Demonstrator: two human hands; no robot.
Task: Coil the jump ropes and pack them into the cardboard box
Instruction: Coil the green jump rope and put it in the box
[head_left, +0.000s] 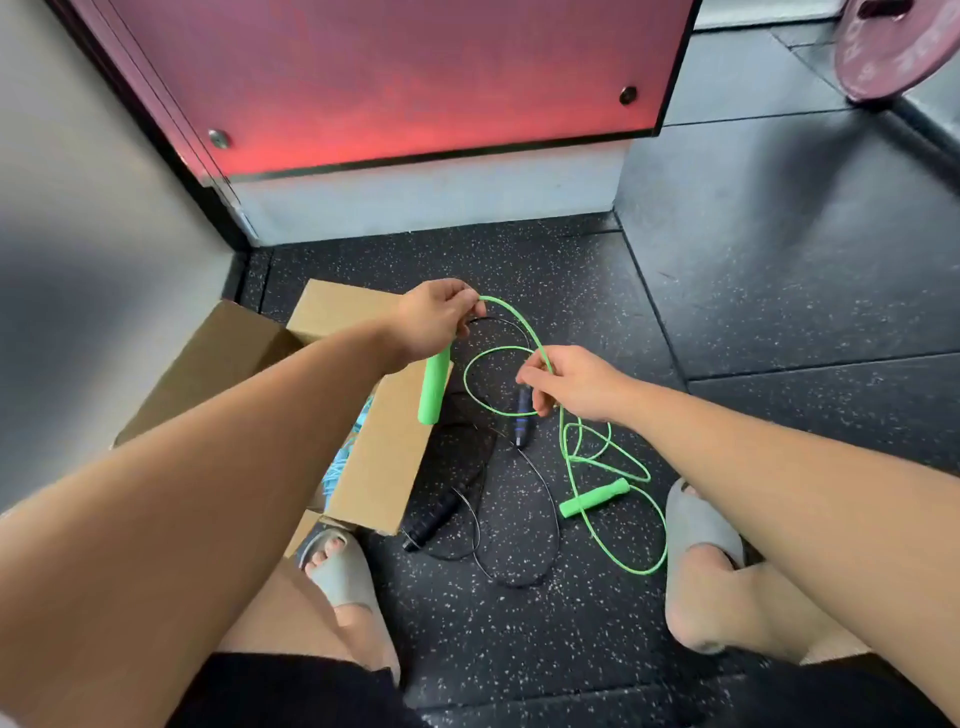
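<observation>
My left hand (434, 319) grips one green handle (434, 387) of the green jump rope (613, 470), with a loop of its cord hanging below. My right hand (569, 382) pinches the green cord a little to the right, above the floor. The second green handle (595, 498) lies on the floor among loose loops. A black jump rope (470, 499) with dark handles sprawls on the floor under my hands. The open cardboard box (379, 462) stands to the left, with a light blue rope (340, 470) inside.
Both of my feet in grey slides (337, 569) (701, 540) rest on the speckled black rubber floor (519, 639). A red panel (395, 78) on a grey plinth stands behind. A grey wall (78, 234) is at left, a weight plate (893, 47) at the far right.
</observation>
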